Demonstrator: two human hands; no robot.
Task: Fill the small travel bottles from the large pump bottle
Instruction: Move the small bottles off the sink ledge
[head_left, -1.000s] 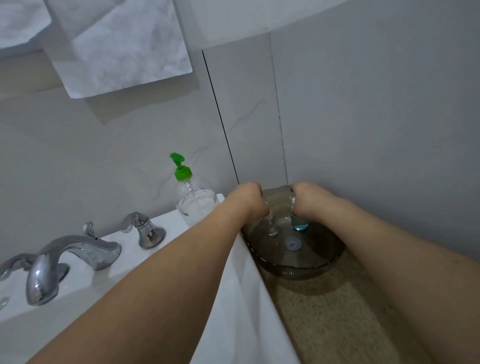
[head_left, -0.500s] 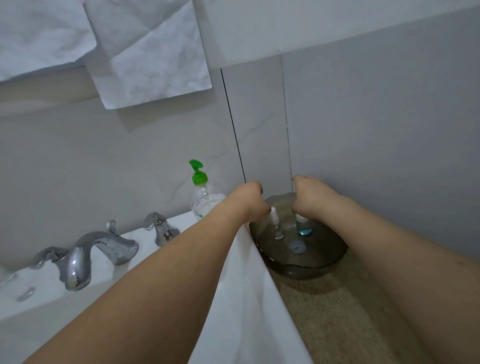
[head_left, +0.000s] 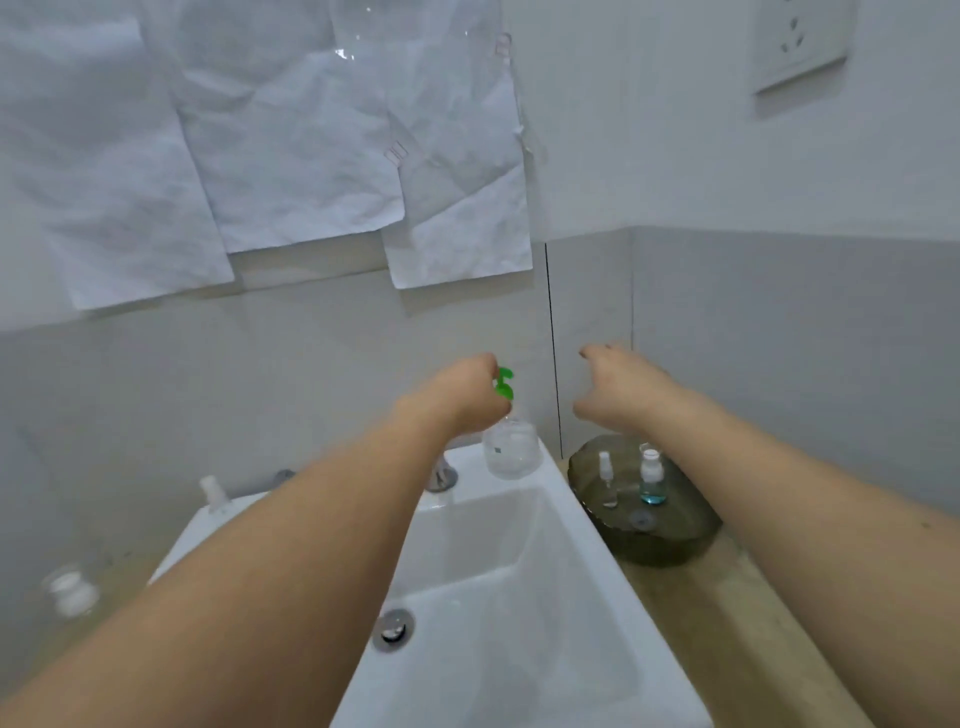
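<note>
Pump bottle (head_left: 510, 448) stands on the sink's (head_left: 582, 530) back corner. My left hand (head_left: 464, 392) has its grip curled at the green pump top (head_left: 504, 383). My right hand (head_left: 618, 388) hangs open above the dark bowl (head_left: 670, 545), holding nothing. Two small travel bottles (head_left: 651, 477) stand inside. I cannot read the label.

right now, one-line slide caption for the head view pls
Left hand at the green-topped pump bottle on the sink; right hand open above two travel bottles in a dark bowl.
</note>
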